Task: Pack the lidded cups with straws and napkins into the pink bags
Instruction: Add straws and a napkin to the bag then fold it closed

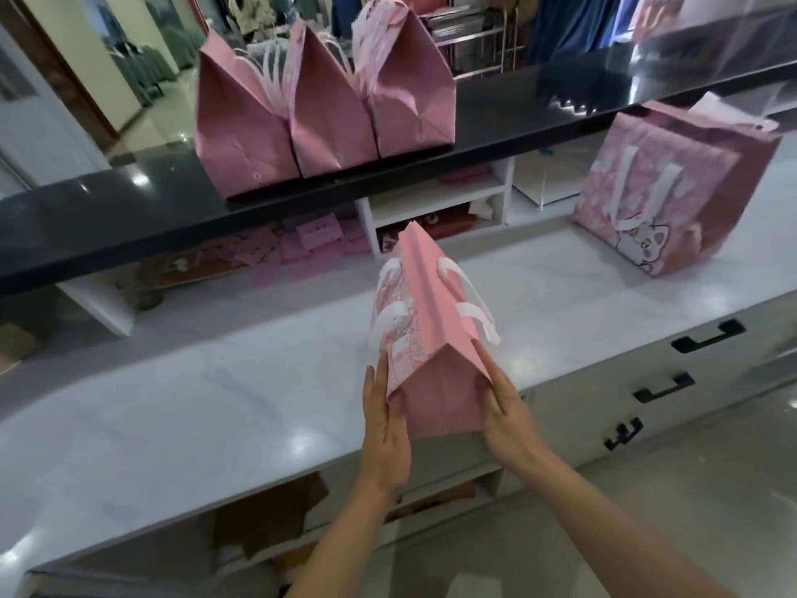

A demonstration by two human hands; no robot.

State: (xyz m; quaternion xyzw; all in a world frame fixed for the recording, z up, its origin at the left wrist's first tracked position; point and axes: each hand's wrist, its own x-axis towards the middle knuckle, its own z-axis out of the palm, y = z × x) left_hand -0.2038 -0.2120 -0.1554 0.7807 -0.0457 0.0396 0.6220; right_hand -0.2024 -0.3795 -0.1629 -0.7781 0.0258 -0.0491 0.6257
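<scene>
Closed pink bag pressed between both hands on the white tabletop

The left hand (385,429) and right hand (502,418) lie flat with straight fingers against opposite sides of the pink bag (425,334), which rests on the white tabletop (215,381) and stretches away from the hands, folded top shut. To do this step well, I would keep the palms low and level and press evenly, so the bag stays upright and its creases hold. Three more closed bags (323,110) stand on the dark shelf (108,217) well beyond the hands; another bag (664,200) stands far right of them. No cups, straws or napkins show; whether this bag is filled cannot be told.
</scene>
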